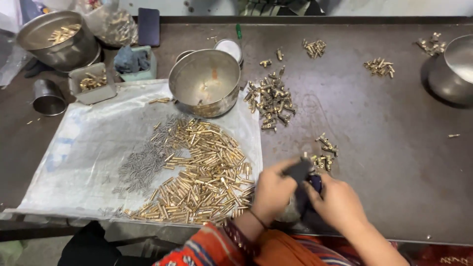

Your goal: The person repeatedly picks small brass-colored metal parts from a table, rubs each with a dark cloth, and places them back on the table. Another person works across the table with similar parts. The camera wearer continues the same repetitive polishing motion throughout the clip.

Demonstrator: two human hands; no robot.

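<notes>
My left hand and my right hand meet near the front edge of the metal table. Both close around a small dark tool; its shape is blurred and partly hidden by my fingers. Just beyond the hands lies a small cluster of brass fittings. Left of my left hand, a large heap of brass tubes lies on a clear plastic sheet, with a heap of thin grey pins beside it.
A steel bowl stands behind the brass heap, with a pile of brass fittings to its right. Another steel pot with brass parts is at the far left, and a steel bowl at the far right. Small trays and a cup sit at back left.
</notes>
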